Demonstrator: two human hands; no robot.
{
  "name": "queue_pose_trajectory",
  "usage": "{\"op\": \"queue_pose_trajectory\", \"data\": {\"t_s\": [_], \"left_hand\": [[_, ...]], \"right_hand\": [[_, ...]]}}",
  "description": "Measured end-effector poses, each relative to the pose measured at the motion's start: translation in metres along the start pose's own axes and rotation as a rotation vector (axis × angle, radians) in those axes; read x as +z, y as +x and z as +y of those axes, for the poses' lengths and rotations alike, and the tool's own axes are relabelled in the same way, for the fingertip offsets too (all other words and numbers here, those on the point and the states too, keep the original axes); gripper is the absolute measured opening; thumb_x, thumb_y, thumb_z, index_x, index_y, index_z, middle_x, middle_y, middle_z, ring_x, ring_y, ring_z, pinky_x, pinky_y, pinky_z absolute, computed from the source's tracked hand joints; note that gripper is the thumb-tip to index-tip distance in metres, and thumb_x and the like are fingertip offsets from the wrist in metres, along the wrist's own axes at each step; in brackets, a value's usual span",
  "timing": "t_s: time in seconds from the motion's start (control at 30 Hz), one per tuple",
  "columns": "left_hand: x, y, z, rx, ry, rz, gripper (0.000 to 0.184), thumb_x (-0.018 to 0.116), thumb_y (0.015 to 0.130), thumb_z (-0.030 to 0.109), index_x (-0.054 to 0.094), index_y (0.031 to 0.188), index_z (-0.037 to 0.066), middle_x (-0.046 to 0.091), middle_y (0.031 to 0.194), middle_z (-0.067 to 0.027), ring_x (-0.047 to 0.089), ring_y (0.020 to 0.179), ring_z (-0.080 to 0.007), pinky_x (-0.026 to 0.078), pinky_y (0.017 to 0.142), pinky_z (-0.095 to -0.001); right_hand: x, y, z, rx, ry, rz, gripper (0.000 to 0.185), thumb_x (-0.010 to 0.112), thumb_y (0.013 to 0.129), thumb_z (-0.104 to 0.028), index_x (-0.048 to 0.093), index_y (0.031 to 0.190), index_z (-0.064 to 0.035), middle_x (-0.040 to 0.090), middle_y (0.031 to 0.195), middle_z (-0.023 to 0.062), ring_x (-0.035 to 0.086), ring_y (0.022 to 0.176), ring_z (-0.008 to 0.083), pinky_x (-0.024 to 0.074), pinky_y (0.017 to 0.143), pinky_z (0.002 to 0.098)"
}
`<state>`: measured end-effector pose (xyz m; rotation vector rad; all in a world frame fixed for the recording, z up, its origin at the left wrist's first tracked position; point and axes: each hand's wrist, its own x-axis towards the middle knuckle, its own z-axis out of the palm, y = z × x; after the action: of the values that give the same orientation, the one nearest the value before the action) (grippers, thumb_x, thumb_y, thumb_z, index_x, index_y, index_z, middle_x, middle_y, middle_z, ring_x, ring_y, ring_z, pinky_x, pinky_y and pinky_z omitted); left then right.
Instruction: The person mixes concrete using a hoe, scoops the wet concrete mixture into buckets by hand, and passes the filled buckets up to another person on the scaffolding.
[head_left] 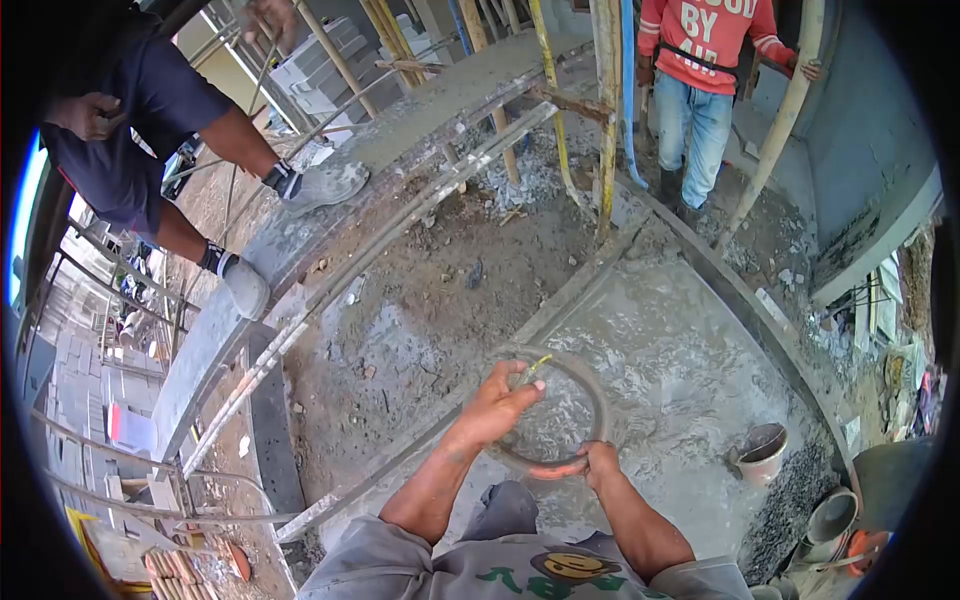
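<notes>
A coiled hose, greyish with an orange-red stretch at the bottom, forms a ring in front of my body. My left hand is at the ring's left side, its fingers pinched near a thin yellow piece at the upper edge. At the lower right of the ring, my right hand is closed round the hose. Below the ring lies wet grey concrete.
One person stands on a raised ledge at upper left; another, in a red shirt, holds a pole at upper right. A bucket rests right of me, near gravel. Metal pipes cross at left.
</notes>
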<state>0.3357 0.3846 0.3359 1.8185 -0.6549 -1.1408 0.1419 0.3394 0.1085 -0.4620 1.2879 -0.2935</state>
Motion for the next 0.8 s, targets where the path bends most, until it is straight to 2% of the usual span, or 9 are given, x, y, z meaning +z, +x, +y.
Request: {"op": "queue_pose_trajectory", "data": {"t_s": [0.07, 0.2, 0.37, 0.4, 0.43, 0.6, 0.63, 0.73, 0.8], "left_hand": [[-0.049, -0.026, 0.057, 0.118, -0.196, 0.032, 0.044, 0.062, 0.084, 0.024, 0.044, 0.118, 0.003, 0.049, 0.073, -0.002, 0.041, 0.055, -0.0052, 0.027, 0.045, -0.0197], [-0.127, -0.069, 0.155, 0.398, -0.193, 0.15, 0.04, 0.06, 0.086, 0.027, 0.046, 0.115, 0.004, 0.049, 0.074, -0.0016, 0.042, 0.057, -0.0041, 0.024, 0.042, -0.0155], [-0.206, -0.1, 0.253, 0.509, -0.001, 0.282, 0.033, 0.059, 0.086, 0.039, 0.051, 0.1, 0.01, 0.05, 0.062, -0.001, 0.029, 0.038, 0.0002, 0.019, 0.033, -0.0143], [-0.217, -0.104, 0.268, 0.501, 0.068, 0.335, 0.032, 0.056, 0.087, 0.042, 0.052, 0.096, 0.011, 0.05, 0.062, -0.0007, 0.028, 0.037, -0.0001, 0.019, 0.033, -0.0146], [-0.226, -0.105, 0.277, 0.539, 0.138, 0.359, 0.05, 0.059, 0.081, 0.054, 0.052, 0.099, 0.009, 0.048, 0.06, 0.0013, 0.029, 0.036, 0.0, 0.021, 0.033, -0.0149], [-0.316, -0.067, 0.299, 0.478, 0.208, 0.547, 0.045, 0.055, 0.081, 0.059, 0.052, 0.08, 0.015, 0.041, 0.056, 0.0064, 0.028, 0.035, 0.0003, 0.016, 0.032, -0.0149], [-0.338, -0.061, 0.301, 0.479, 0.244, 0.6, 0.043, 0.054, 0.083, 0.058, 0.053, 0.078, 0.015, 0.042, 0.056, 0.0073, 0.028, 0.035, 0.0011, 0.016, 0.032, -0.0148], [-0.412, -0.047, 0.311, 0.412, 0.343, 0.683, 0.041, 0.052, 0.086, 0.053, 0.059, 0.09, 0.013, 0.044, 0.059, 0.007, 0.035, 0.044, 0.0, 0.023, 0.038, -0.0159], [-0.407, -0.062, 0.317, 0.596, 0.493, 0.862, 0.04, 0.056, 0.085, 0.049, 0.06, 0.091, 0.009, 0.048, 0.065, 0.0014, 0.042, 0.053, -0.0083, 0.03, 0.046, -0.0227]], "right_hand": [[0.047, -0.059, -0.048, -0.056, -0.042, -0.047, 0.017, 0.052, 0.066, 0.004, 0.052, 0.083, 0.0034, 0.052, 0.07, 0.0119, 0.054, 0.049, 0.0269, 0.0495, 0.043, 0.0409], [0.137, -0.153, -0.13, -0.244, -0.171, -0.269, 0.017, 0.055, 0.07, 0.0, 0.052, 0.086, 0.0049, 0.055, 0.071, 0.0139, 0.06, 0.055, 0.028, 0.0554, 0.049, 0.04], [0.234, -0.223, -0.187, -0.381, -0.208, -0.442, 0.014, 0.056, 0.071, -0.002, 0.053, 0.081, 0.0075, 0.056, 0.071, 0.0158, 0.063, 0.059, 0.0296, 0.0566, 0.048, 0.0409], [0.252, -0.232, -0.192, -0.383, -0.15, -0.472, 0.014, 0.056, 0.07, -0.001, 0.053, 0.081, 0.0073, 0.057, 0.075, 0.017, 0.063, 0.06, 0.0304, 0.0571, 0.05, 0.0415], [0.27, -0.236, -0.196, -0.381, -0.184, -0.479, 0.016, 0.057, 0.073, -0.004, 0.055, 0.085, 0.0067, 0.057, 0.081, 0.0161, 0.062, 0.064, 0.0283, 0.0576, 0.056, 0.0393], [0.341, -0.24, -0.194, -0.552, -0.175, -0.5, 0.031, 0.058, 0.073, -0.008, 0.057, 0.101, 0.0066, 0.063, 0.087, 0.019, 0.066, 0.072, 0.034, 0.0546, 0.05, 0.0422], [0.339, -0.246, -0.201, -0.638, -0.313, -0.523, 0.041, 0.057, 0.078, -0.015, 0.051, 0.113, 0.0039, 0.061, 0.101, 0.019, 0.064, 0.085, 0.032, 0.0548, 0.057, 0.0392], [0.294, -0.278, -0.223, -0.707, -0.458, -0.751, 0.049, 0.059, 0.079, -0.03, 0.051, 0.117, 0.0003, 0.055, 0.115, 0.0228, 0.061, 0.096, 0.0338, 0.0503, 0.081, 0.041], [0.266, -0.239, -0.21, -1.102, -0.666, -0.601, 0.052, 0.056, 0.081, -0.036, 0.051, 0.121, -0.0032, 0.058, 0.109, 0.023, 0.059, 0.098, 0.0343, 0.0479, 0.082, 0.0406]]}}
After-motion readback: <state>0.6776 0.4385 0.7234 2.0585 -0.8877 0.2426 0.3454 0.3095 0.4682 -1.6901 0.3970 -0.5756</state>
